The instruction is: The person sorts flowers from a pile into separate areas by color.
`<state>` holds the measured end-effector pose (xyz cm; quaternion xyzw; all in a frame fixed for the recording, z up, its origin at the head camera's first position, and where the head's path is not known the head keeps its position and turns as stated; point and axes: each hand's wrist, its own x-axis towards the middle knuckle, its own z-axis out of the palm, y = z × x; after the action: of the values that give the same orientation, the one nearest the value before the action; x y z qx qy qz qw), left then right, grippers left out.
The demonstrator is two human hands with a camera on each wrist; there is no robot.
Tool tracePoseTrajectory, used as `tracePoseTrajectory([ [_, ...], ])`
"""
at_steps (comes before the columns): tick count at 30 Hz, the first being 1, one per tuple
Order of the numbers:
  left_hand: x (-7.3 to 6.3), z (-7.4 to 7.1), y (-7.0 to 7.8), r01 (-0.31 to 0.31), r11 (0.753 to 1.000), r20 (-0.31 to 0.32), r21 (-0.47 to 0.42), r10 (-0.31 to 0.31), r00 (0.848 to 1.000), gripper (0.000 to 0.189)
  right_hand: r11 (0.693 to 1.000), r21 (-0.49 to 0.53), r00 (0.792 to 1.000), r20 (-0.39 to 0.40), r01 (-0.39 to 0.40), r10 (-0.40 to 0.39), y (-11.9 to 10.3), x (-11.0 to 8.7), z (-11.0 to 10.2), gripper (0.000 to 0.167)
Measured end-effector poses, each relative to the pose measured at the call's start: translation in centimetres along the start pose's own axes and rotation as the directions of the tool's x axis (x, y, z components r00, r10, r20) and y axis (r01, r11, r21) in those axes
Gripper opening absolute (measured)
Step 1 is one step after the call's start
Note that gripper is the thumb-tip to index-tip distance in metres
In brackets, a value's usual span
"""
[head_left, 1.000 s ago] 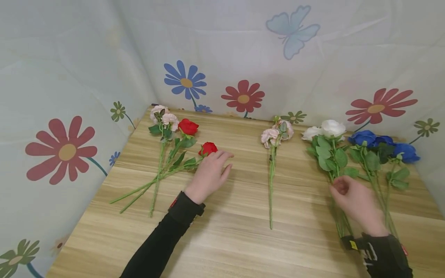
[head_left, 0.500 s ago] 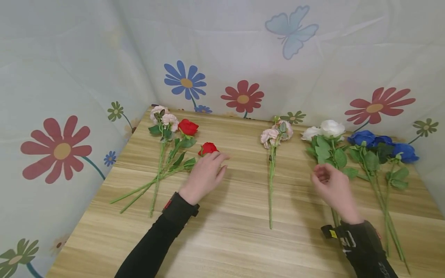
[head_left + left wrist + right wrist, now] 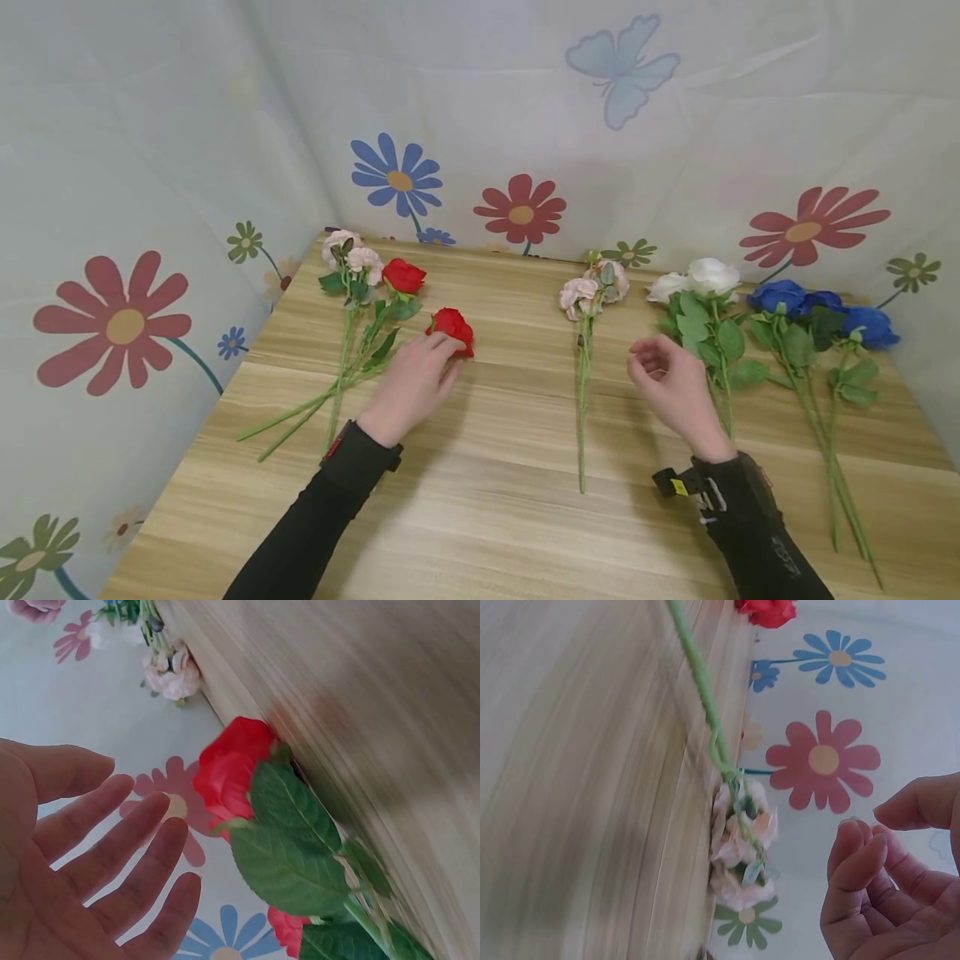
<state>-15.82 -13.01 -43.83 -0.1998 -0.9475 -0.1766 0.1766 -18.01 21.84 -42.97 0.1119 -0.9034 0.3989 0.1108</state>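
Red roses [image 3: 450, 323] lay on the bench [image 3: 517, 517] left of centre in the head view, stems crossing that of the left pink spray [image 3: 364, 262], so lifting one risked dragging its neighbours askew. The left hand [image 3: 411, 382] partly hid the nearer bloom there, yet its fingers were loosely spread and gripped nothing; closing on the head could crush petals. Right of centre lay another pink spray [image 3: 580, 297], easily rolled by a brush against its thin stem. Beside it, the right hand [image 3: 678, 392] had bent fingers holding nothing; drawn rightward, it could catch the leaves of the white roses [image 3: 712, 277].
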Motion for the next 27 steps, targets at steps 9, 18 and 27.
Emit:
tracePoseTrajectory([
  [9, -1.4, -1.4, -1.7, 0.015, 0.999, 0.006, 0.052, -0.015, 1.0, 0.022, 0.991, 0.137, 0.998, 0.055, -0.01, 0.003, -2.0, 1.2, 2.3, 0.016],
  [18, -2.6, -2.8, -3.6, 0.062, 0.995, 0.041, 0.075, -0.065, 0.997, 0.026, 0.945, 0.321, 0.994, 0.107, -0.069, 0.036, -3.9, 2.2, 4.6, 0.017],
  [27, -3.9, -4.1, -5.7, 0.106, 0.987, 0.092, 0.12, -0.117, 0.989, 0.029, 0.87, 0.474, 0.979, 0.2, -0.137, 0.045, -6.0, 2.8, 6.9, 0.018],
])
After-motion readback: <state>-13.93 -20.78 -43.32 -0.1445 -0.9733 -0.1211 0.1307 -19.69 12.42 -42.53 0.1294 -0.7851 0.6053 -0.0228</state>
